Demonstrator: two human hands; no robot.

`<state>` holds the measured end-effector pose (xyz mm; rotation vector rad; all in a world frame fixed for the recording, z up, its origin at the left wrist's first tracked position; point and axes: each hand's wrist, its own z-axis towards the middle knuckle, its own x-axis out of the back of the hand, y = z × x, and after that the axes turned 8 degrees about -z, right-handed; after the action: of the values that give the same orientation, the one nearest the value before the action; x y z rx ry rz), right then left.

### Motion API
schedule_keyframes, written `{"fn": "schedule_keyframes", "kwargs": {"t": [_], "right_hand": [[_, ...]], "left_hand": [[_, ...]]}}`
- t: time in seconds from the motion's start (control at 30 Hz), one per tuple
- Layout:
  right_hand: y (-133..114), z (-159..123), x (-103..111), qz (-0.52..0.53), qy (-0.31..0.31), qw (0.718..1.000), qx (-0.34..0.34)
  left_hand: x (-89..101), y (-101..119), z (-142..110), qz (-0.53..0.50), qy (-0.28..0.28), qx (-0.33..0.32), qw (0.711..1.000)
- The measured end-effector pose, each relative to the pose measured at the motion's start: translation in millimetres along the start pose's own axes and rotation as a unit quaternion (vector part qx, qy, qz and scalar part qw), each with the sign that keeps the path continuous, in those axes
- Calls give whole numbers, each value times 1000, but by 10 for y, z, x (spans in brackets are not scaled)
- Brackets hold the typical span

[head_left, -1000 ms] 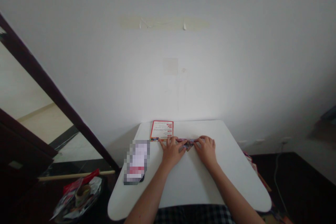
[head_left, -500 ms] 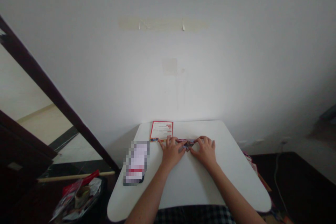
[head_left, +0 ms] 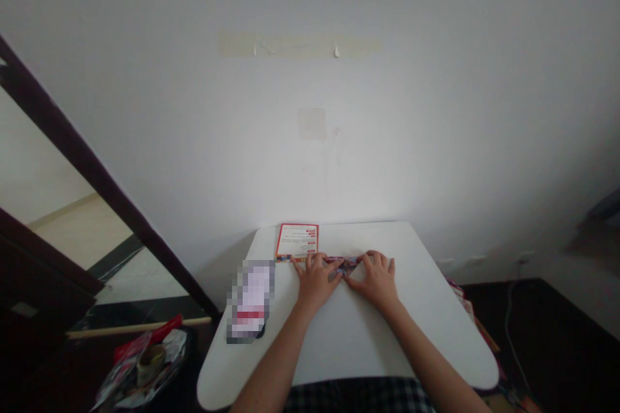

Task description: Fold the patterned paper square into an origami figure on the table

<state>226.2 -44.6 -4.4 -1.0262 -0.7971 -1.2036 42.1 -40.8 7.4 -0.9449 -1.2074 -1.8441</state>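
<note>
A small piece of folded printed paper (head_left: 347, 265), dark and multicoloured, lies on the white table between my hands. My left hand (head_left: 317, 281) holds its left side, thumb and index finger reaching in towards the middle, the other fingers bent above. On the right side, my right hand (head_left: 376, 277) grips the paper with thumb and fingertips, the thumb at the lower point. Fingers cover both ends of the paper, so its full outline is hidden. Just beyond my left fingers lies a red-edged printed sheet (head_left: 298, 239) with white text area.
The white table (head_left: 349, 342) stands against a pale wall. A phone-like item (head_left: 252, 300), pixelated, lies on its left. A bin (head_left: 155, 368) with wrappers and a cardboard roll sits on the floor at left; a cable (head_left: 508, 316) runs along the right.
My right thumb and fingers have shifted slightly on the paper. Both hands stay at the same place, and the view has moved only a little.
</note>
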Motion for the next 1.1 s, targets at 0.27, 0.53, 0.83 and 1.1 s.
{"fn": "schedule_keyframes", "kwargs": {"t": [0.27,0.53,0.83,1.1], "right_hand": [[70,6,-70,11,4,1000,11],[7,-20,-2,-3,19,1000,10],[-13,52,9,-33,21,999,-17],[122,201,-17,-47,25,998,-36]], "left_hand": [[-13,-25,1,-2,0,0,1000],[-38,-41,6,-14,12,-7,1000],[-18,-35,14,-21,1,-2,1000],[-19,-49,18,-29,-1,-3,1000]]}}
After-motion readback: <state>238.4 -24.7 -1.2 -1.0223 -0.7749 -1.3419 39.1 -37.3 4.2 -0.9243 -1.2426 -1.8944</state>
